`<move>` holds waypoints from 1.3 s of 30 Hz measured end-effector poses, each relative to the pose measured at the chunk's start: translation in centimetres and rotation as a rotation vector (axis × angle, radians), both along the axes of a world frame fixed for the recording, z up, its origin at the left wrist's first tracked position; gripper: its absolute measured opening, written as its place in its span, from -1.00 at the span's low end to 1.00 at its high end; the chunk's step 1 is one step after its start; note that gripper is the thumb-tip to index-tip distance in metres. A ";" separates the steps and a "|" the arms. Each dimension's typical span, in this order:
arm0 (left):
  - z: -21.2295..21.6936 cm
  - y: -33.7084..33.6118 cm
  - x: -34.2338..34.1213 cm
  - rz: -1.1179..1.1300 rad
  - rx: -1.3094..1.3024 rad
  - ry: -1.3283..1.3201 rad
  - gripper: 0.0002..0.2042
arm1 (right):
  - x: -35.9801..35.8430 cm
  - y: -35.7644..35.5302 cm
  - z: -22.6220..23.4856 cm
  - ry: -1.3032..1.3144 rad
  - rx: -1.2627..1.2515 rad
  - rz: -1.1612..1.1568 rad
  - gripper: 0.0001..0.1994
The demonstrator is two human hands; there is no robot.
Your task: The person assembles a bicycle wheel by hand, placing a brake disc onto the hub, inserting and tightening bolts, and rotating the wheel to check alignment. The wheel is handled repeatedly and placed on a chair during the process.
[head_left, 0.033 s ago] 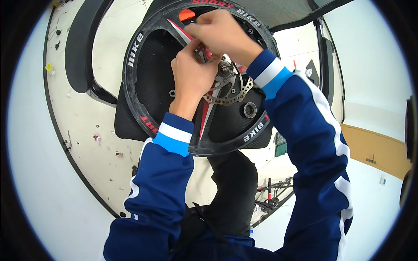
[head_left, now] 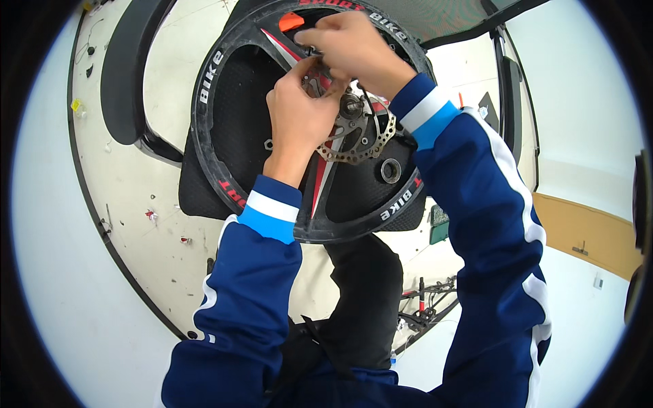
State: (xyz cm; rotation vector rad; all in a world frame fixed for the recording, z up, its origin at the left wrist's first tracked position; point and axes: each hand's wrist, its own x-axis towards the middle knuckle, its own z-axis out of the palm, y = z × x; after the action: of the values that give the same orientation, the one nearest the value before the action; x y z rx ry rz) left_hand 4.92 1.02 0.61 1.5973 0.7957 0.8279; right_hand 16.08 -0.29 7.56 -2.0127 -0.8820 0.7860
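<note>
A black spoked bicycle wheel (head_left: 204, 149) with red and white accents lies flat on a black chair seat (head_left: 194, 194). At its middle are the hub axle (head_left: 352, 105) and a perforated brake disc (head_left: 350, 160). Just left of the hub, my left hand (head_left: 299, 115) is closed, its fingertips pinching a grey metal part (head_left: 314, 86) that they partly cover. Above it, my right hand (head_left: 354, 53) is bent with fingers closed near the left thumb; whatever they hold is hidden. Between the spokes sit a metal ring (head_left: 390, 171) and a nut (head_left: 269, 145).
An orange piece (head_left: 291, 22) shows by the far rim. A chair armrest (head_left: 126, 75) rises at the left, and another (head_left: 510, 109) at the right. Bicycle frame parts (head_left: 425, 306) and a green box (head_left: 439, 228) are on the floor at the lower right.
My right hand has shifted slightly right and up from the metal part, uncovering a little more of it. My left hand stays almost in place.
</note>
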 end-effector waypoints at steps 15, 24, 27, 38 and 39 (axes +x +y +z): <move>0.1 -0.4 0.6 -0.050 -0.026 0.050 -0.49 | 1.7 -0.8 2.5 0.093 -0.002 0.108 -0.73; 0.9 -0.7 0.5 -0.068 -0.145 -0.026 -0.48 | 5.3 -1.2 0.6 0.409 0.161 -0.248 -0.87; 0.5 -0.3 0.3 -0.042 -0.100 0.041 -0.46 | 5.3 -1.1 0.1 0.413 0.184 -0.300 -0.85; 0.3 -0.4 0.4 -0.027 -0.073 0.035 -0.45 | 6.4 -1.3 -0.1 0.382 0.154 -0.306 -0.84; 0.1 -0.4 0.5 -0.027 -0.068 0.036 -0.45 | 6.5 -1.4 -0.1 0.367 0.151 -0.309 -0.84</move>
State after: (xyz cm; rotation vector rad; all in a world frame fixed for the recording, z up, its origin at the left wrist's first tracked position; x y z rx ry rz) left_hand 5.38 0.58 0.75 1.5634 0.8172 0.7475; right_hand 22.56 -1.67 7.48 -1.7408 -0.3949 0.8470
